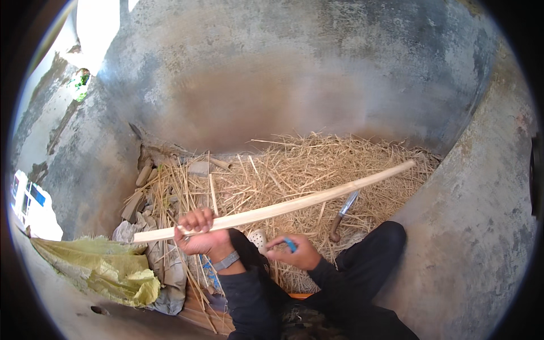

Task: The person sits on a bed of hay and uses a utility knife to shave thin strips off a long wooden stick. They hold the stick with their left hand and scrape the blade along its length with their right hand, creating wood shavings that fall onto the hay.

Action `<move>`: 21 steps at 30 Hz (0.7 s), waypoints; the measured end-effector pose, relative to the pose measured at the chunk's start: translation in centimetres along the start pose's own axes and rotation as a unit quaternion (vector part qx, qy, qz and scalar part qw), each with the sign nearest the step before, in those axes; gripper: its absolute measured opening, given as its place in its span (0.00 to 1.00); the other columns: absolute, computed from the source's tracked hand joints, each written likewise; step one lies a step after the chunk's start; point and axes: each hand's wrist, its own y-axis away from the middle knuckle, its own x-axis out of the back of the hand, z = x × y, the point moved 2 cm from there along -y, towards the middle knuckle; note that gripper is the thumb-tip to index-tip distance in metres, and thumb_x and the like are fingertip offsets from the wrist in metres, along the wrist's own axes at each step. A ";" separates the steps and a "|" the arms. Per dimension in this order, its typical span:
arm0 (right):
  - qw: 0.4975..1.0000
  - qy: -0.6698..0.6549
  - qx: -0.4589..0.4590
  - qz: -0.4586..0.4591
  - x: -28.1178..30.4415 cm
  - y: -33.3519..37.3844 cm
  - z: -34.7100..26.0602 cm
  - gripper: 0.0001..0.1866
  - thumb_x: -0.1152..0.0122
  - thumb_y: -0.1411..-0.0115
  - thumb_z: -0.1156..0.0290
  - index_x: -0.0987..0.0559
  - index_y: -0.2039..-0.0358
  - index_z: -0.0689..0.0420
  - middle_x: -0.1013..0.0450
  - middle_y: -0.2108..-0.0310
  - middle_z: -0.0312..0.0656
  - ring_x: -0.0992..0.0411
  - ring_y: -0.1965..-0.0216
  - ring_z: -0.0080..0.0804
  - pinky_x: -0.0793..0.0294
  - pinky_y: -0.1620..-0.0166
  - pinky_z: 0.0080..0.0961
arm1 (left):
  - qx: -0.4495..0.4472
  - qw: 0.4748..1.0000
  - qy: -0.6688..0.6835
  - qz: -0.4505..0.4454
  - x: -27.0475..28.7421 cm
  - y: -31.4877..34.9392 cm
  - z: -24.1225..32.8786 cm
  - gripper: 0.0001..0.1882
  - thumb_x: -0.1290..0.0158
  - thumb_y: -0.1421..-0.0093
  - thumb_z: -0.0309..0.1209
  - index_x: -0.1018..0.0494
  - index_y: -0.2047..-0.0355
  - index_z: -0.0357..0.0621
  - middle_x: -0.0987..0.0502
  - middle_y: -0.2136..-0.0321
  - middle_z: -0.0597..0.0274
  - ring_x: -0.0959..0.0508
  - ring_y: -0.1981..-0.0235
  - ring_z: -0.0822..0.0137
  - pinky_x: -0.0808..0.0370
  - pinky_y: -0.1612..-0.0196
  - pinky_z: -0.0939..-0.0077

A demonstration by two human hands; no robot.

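Observation:
A long, pale bamboo strip slants across the view, from the lower left up to the far right. My left hand is closed round it near its left end, palm up. A grey watch band circles the left wrist. My right hand is below the strip and apart from it, its fingers stretched loosely to the left. Something blue wraps one of its fingers; what it is I cannot make out. To the right of that hand, a knife with a brown handle and shiny blade lies on the straw.
Straw and shavings cover the floor up to a stained grey wall. A yellow-green woven sack lies at left, near wood pieces. A pale clog shows between my dark-clothed legs. A sloping concrete wall stands at right.

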 end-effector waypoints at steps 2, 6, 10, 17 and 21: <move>0.990 -0.113 0.018 0.077 4.7 1.1 3.1 0.19 0.37 0.41 0.55 0.20 0.63 0.60 0.22 0.70 0.39 0.27 0.71 0.21 0.28 0.64 0.21 | -0.019 1.000 -0.008 -0.012 -0.7 0.1 -0.1 0.17 0.56 0.43 0.43 0.44 0.84 0.53 0.46 0.90 0.72 0.47 0.91 0.77 0.50 0.86 0.81; 0.922 0.306 -0.165 0.168 11.4 3.3 8.6 0.20 0.49 0.36 0.54 0.19 0.64 0.59 0.25 0.56 0.46 0.28 0.59 0.35 0.32 0.55 0.37 | -0.045 0.998 -0.032 -0.041 -1.5 0.0 1.0 0.18 0.54 0.43 0.43 0.44 0.83 0.52 0.48 0.89 0.70 0.47 0.90 0.75 0.49 0.84 0.80; 0.800 0.529 -0.067 0.276 11.8 4.0 6.8 0.21 0.52 0.36 0.54 0.18 0.60 0.57 0.33 0.45 0.52 0.37 0.45 0.45 0.46 0.43 0.49 | -0.104 0.991 -0.077 -0.030 -1.4 0.1 1.7 0.17 0.55 0.43 0.42 0.44 0.84 0.52 0.47 0.89 0.70 0.47 0.90 0.75 0.49 0.84 0.80; 0.882 0.345 -0.016 0.320 14.8 -2.5 5.7 0.27 0.56 0.35 0.50 0.19 0.60 0.62 0.33 0.45 0.53 0.42 0.39 0.47 0.55 0.37 0.45 | -0.156 0.981 -0.097 -0.068 -1.5 -0.2 3.8 0.16 0.56 0.43 0.41 0.43 0.83 0.50 0.47 0.89 0.70 0.46 0.90 0.75 0.49 0.83 0.79; 0.924 0.135 -0.038 0.356 19.0 -7.1 7.9 0.28 0.56 0.34 0.49 0.25 0.53 0.64 0.29 0.50 0.53 0.30 0.51 0.41 0.35 0.48 0.39 | -0.135 0.984 -0.081 -0.083 -2.0 0.5 4.7 0.17 0.53 0.44 0.39 0.44 0.83 0.49 0.48 0.88 0.69 0.48 0.88 0.75 0.50 0.82 0.80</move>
